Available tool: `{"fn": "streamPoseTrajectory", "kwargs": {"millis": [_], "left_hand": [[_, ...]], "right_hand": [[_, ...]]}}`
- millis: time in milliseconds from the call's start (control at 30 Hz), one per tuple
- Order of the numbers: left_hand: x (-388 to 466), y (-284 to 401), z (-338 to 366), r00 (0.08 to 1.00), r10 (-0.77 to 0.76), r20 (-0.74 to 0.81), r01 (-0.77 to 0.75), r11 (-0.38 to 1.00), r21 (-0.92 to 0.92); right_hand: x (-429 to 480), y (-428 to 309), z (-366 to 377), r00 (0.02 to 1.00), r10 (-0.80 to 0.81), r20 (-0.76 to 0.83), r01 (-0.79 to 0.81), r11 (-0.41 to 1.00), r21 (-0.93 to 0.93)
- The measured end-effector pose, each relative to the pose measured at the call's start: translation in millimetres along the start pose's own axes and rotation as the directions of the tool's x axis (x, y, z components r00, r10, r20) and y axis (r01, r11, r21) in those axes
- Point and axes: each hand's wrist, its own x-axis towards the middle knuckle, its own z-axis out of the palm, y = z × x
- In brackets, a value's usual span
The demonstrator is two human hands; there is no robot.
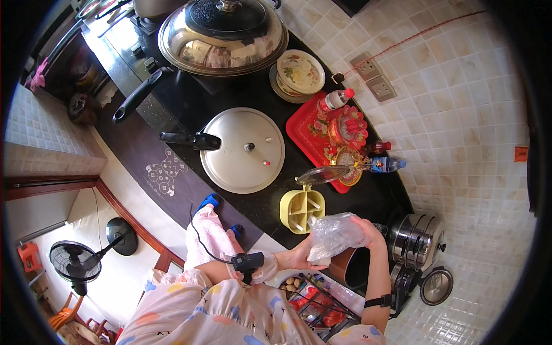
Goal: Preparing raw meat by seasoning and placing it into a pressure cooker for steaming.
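Observation:
Between my two hands is a clear plastic bag (334, 235) with something white in it; the crumpled film hides what exactly. My left hand (302, 254) grips its lower left end. At its upper right, my right hand (368, 233) has hold of the film. Just beyond the bag stands a yellow seasoning box (284, 211) with several compartments, each one looking to hold little, and white spoons (296, 225) inside. Its transparent lid (323, 174) is raised on the hinge. The bag overlaps the box's near right corner in this view, and I cannot tell whether they touch.
A pressure cooker (241, 159) sits on the black counter (241, 95), near a domed wok lid (224, 56). A red tray (302, 125) carries bottles and glassware. At right are a steel steamer pot (416, 241) and a brown pot (345, 267). Below my hands is a rack (319, 310) of packets.

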Motion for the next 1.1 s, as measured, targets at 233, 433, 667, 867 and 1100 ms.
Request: {"fn": "streamPoseTrajectory", "kwargs": {"millis": [233,433,667,867,1100], "left_hand": [[-18.3,-7.0,24.9,0.991,0.088,-0.101,-0.075,0.989,0.126],[2.6,-2.9,-10.6,0.99,-0.026,0.14,0.039,0.995,-0.089],[4.6,-6.8,4.4,0.998,0.034,-0.045,-0.031,0.998,0.056],[-0.3,-6.6,12.4,0.996,0.032,-0.079,-0.025,0.996,0.088],[10.2,-5.8,-1.4,0.999,0.017,-0.026,-0.015,0.995,0.095]], "right_hand": [[2.8,7.4,-1.3,1.0,0.028,0.011,-0.028,0.998,0.051],[0.8,4.8,4.3,0.999,-0.011,0.031,0.008,0.997,0.072],[6.0,11.7,-0.5,0.998,-0.007,0.056,-0.002,0.987,0.159],[6.1,10.6,0.1,0.997,-0.006,0.073,-0.007,0.985,0.173],[6.6,5.6,6.3,0.999,0.006,0.046,-0.012,0.99,0.141]]}}
